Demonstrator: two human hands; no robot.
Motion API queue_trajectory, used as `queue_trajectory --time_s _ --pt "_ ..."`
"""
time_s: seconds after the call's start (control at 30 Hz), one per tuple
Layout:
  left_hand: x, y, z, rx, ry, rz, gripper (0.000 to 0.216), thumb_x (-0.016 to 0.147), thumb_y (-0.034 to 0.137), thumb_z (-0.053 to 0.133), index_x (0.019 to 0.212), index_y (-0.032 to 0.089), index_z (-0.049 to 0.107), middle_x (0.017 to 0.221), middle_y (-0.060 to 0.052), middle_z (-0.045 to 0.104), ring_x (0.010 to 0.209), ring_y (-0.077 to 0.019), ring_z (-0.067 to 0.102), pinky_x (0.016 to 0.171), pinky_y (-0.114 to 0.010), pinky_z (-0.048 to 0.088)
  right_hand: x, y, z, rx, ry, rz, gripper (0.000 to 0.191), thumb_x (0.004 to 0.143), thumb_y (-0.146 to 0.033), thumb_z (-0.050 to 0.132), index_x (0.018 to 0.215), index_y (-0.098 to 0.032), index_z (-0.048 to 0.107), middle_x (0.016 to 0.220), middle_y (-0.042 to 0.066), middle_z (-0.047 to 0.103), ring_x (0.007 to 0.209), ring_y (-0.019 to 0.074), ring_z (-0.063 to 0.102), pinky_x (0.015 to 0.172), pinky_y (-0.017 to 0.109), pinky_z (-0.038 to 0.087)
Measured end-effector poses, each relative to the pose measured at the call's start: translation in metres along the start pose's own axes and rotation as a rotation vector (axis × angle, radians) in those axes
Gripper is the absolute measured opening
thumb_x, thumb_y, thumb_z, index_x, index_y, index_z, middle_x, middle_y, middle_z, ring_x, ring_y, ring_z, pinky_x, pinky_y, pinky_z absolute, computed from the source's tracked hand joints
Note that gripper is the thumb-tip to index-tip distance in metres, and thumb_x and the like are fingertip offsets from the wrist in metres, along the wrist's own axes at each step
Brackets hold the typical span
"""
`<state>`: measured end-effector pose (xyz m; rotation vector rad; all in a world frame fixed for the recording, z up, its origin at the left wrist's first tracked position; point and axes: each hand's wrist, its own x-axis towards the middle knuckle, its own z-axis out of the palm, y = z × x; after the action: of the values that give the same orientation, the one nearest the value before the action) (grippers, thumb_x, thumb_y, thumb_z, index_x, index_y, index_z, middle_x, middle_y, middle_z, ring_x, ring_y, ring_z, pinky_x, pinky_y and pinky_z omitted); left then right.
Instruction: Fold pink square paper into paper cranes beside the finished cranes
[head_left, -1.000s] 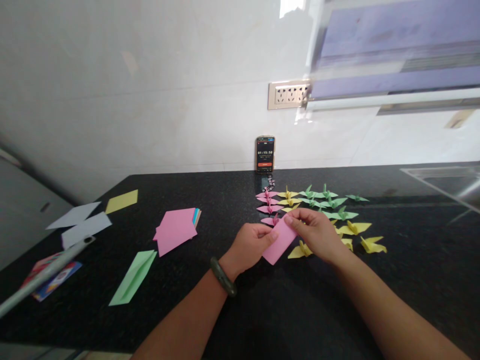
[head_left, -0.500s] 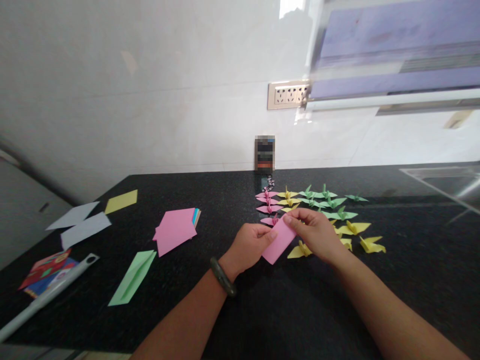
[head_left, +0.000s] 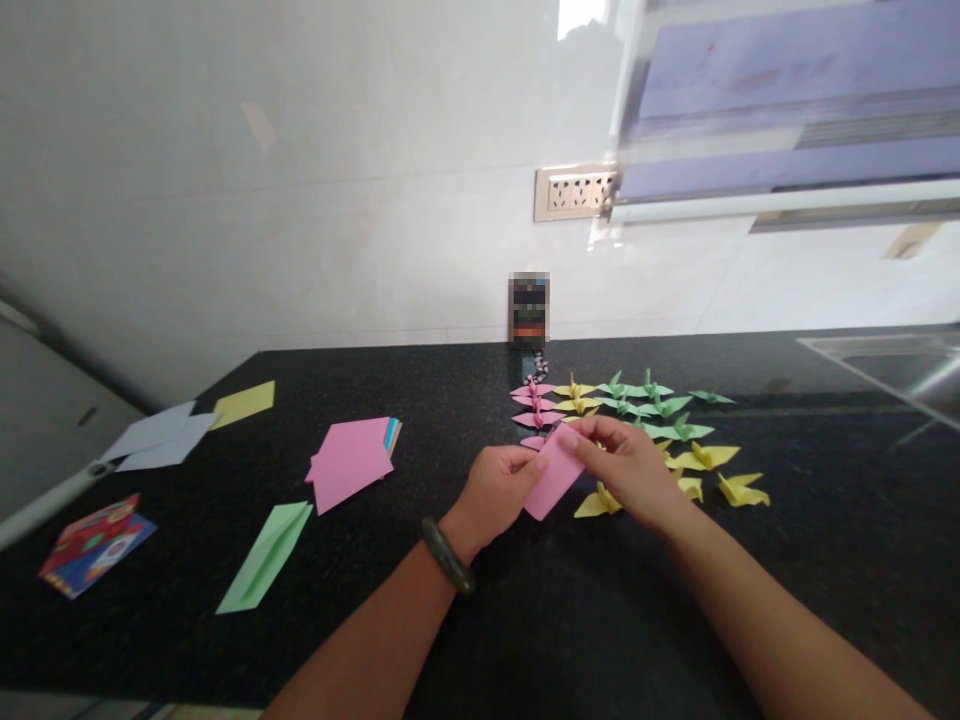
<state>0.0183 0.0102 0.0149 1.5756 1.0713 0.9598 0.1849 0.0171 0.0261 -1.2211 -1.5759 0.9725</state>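
Note:
Both my hands hold a folded pink paper (head_left: 553,480) just above the black counter (head_left: 525,620). My left hand (head_left: 495,493), with a dark bracelet on its wrist, pinches the paper's left edge. At the paper's top right edge, my right hand (head_left: 628,467) pinches it with fingers closed. Just behind and to the right of my hands lie rows of folded paper cranes: pink ones (head_left: 535,403), green ones (head_left: 654,405) and yellow ones (head_left: 712,470).
A stack of pink paper sheets (head_left: 349,459) lies left of centre, with a folded green paper (head_left: 266,555) nearer me. Pale sheets (head_left: 157,437), a yellow sheet (head_left: 243,402) and a colourful packet (head_left: 94,543) lie far left. A phone (head_left: 529,308) leans on the wall.
My fingers shifted slightly along the pink paper, which tilted a little more upright. A grey rod at the far left swung away toward the left edge.

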Motion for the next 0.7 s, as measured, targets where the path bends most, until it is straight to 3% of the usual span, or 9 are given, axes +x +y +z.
queue_trajectory --time_s 0.13,0.23,0.5,0.7 --pt "0.0 0.002 0.004 -0.217 0.114 -0.029 0.031 0.073 0.038 0.054 0.073 0.01 0.067 0.061 -0.001 0.056 0.055 -0.0096 0.043 0.053 -0.022 0.033 -0.003 0.001 0.008 0.011 0.009 -0.016 0.031 0.069 -0.039 0.063 0.089 -0.015 0.061 0.078 0.004 0.063 0.067 0.0149 0.055 0.059 0.025 0.044" --pt "0.0 0.002 0.006 -0.285 0.114 -0.04 0.03 0.072 0.038 0.056 0.075 0.01 0.068 0.064 -0.002 0.059 0.058 -0.0117 0.047 0.056 -0.023 0.036 -0.006 -0.001 0.014 -0.006 -0.047 -0.004 0.028 0.07 -0.038 0.061 0.085 -0.015 0.063 0.076 0.004 0.064 0.068 0.0167 0.057 0.059 0.027 0.046" --pt "-0.003 0.003 0.007 -0.205 0.138 -0.022 0.028 0.073 0.036 0.055 0.064 0.011 0.064 0.056 0.001 0.052 0.052 -0.009 0.041 0.05 -0.022 0.032 -0.009 -0.008 0.019 0.078 -0.051 0.06 0.021 0.069 -0.033 0.058 0.076 -0.014 0.063 0.069 0.004 0.063 0.065 0.0175 0.057 0.061 0.03 0.047" --pt "-0.003 0.002 0.007 -0.215 0.201 -0.021 0.028 0.073 0.036 0.054 0.069 0.01 0.064 0.061 0.0 0.053 0.056 -0.0096 0.041 0.052 -0.022 0.033 -0.008 -0.005 0.015 0.008 -0.025 0.042 0.02 0.069 -0.034 0.058 0.064 -0.015 0.058 0.056 0.0 0.054 0.052 0.0123 0.047 0.051 0.025 0.039"
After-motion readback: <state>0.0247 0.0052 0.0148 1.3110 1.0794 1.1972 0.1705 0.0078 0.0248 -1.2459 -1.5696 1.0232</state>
